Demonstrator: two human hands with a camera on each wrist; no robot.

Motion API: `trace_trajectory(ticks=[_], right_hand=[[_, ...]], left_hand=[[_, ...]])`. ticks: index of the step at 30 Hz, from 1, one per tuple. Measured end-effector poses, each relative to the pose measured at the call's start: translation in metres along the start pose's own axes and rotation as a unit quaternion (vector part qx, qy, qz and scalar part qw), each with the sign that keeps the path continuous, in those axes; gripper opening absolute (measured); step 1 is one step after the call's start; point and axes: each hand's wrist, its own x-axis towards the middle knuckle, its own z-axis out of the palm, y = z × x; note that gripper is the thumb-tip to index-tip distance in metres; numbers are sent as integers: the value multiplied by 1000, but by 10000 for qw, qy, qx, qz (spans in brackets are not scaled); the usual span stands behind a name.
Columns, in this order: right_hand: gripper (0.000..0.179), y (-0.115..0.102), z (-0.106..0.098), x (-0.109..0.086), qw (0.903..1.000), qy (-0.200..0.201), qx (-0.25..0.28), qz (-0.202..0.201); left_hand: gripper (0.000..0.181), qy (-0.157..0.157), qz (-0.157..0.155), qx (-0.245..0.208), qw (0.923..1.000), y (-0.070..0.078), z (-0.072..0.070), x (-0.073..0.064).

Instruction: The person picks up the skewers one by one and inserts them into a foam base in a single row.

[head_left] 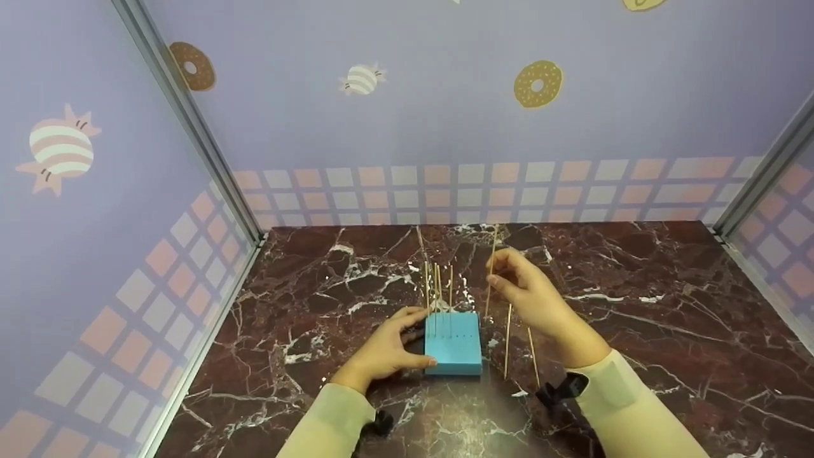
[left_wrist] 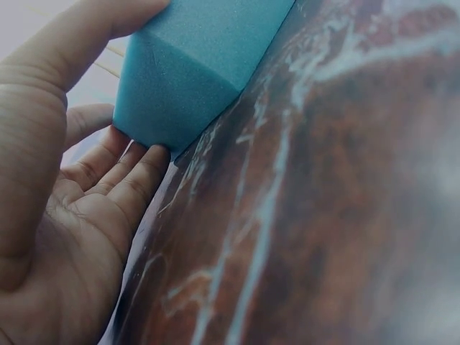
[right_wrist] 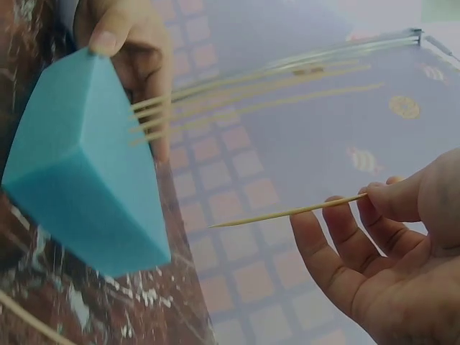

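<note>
A light blue foam block sits on the marbled table, a row of small holes across its top. My left hand holds it from the left side, thumb at the near edge and fingers at the far corner. In the left wrist view, fingertips touch the block's lower edge. Several thin wooden skewers stand upright in the block, towards its left. My right hand pinches another skewer between thumb and fingers. Its pointed end faces down, to the right of the block and apart from it.
Two loose skewers, one left and one right, lie on the table below my right hand. A patterned back wall rises behind the table, with a side wall on the left.
</note>
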Motion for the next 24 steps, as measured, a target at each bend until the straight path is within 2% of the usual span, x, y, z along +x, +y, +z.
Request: trace_trajectory(ticks=[9,18,24], right_hand=[[14,-8,17,-1,9993,-81,250,-270],[12,-6,28,-5,9991,-317,23,-285],[11,-3,34,-6,9986,-375,-50,-369]], left_hand=[[105,-8,-2,140,9999,3,-1,-2],[104,52,140,230,9996,2,0,-1],[105,11,101,92,9999,2,0,0]])
